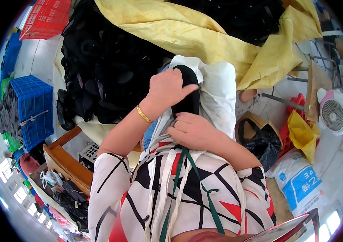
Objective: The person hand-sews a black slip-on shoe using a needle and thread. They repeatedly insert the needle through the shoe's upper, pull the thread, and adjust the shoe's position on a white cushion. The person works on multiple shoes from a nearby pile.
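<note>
Beyond the white cloth [220, 92] and to its left spreads the biggest thing about, a dense heap of black pieces [107, 72]; handling goes best with the work well off that heap, since black on black would hide its edges. Above the cloth and to its right runs yellow sheeting [171, 20], whose folds are best left clear of the elbows. The cloth itself lies over the lap as a pale ground; pulled smooth, it should give firmer backing and let an outline show.

On the left part of the cloth lies one long black piece [187, 103], which looks pliable, so light, even tension would suit it better than a hard tug. Over its far end the left hand [165, 86] grasps it, fingers bent round the left edge and thumb laid across; a steady thumb should stop it twisting. At its near end, by the cloth's lower edge, is the right hand [191, 129], fingers bent; whether they pinch the piece or merely rest there, I cannot tell.
</note>
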{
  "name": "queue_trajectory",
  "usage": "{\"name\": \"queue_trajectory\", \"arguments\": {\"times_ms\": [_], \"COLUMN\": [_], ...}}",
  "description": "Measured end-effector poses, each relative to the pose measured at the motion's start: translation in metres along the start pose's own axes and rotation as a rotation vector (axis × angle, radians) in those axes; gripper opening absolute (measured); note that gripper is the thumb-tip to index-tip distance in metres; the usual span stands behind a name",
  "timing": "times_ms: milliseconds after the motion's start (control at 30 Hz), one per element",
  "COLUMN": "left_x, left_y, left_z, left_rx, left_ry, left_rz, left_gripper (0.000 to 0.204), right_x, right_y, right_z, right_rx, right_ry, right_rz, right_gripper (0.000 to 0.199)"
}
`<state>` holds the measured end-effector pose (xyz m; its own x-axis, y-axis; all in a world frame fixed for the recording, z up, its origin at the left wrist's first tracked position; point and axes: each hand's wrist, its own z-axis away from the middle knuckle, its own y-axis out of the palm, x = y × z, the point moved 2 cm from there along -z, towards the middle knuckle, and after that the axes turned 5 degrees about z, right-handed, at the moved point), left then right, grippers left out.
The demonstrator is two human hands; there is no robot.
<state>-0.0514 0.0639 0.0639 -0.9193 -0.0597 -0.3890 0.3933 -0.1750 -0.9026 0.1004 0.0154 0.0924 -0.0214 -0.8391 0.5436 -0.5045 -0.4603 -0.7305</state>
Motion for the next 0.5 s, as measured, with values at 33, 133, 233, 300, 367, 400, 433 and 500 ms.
{"name": "queue_trajectory", "arguments": {"times_ms": [33, 133, 233, 300, 367, 400, 433, 500], "left_x": [-0.001, 0.002, 0.004, 0.015, 0.026, 0.027, 0.027, 0.028], "left_y": [0.002, 0.008, 0.007, 0.006, 0.012, 0.013, 0.015, 0.018], "left_z": [-0.001, -0.001, 0.001, 0.001, 0.001, 0.002, 0.003, 0.004], "left_rx": [-0.047, -0.197, -0.333, -0.216, -0.099, -0.075, -0.051, -0.033], "left_ry": [0.004, 0.043, 0.089, -0.021, -0.199, -0.285, -0.373, -0.461], "left_rz": [0.007, 0.084, 0.277, 0.433, 0.646, 0.771, 0.895, 1.040], "left_gripper": [0.047, 0.033, 0.018, 0.020, 0.020, 0.019, 0.018, 0.017], "right_x": [-0.001, -0.009, -0.027, -0.043, -0.056, -0.062, -0.067, -0.074], "right_y": [-0.009, -0.027, -0.019, -0.013, -0.006, -0.001, 0.004, 0.008], "right_z": [0.002, 0.015, 0.024, 0.026, 0.027, 0.027, 0.028, 0.025], "right_rx": [0.042, 0.019, -0.348, -0.308, -0.266, -0.237, -0.208, -0.178], "right_ry": [0.110, 0.509, 0.878, 1.058, 1.121, 1.094, 1.066, 1.016], "right_rz": [-0.007, -0.177, -0.582, -0.797, -0.801, -0.700, -0.598, -0.446], "right_gripper": [0.017, 0.019, 0.010, 0.011, 0.011, 0.010, 0.009, 0.009]}}
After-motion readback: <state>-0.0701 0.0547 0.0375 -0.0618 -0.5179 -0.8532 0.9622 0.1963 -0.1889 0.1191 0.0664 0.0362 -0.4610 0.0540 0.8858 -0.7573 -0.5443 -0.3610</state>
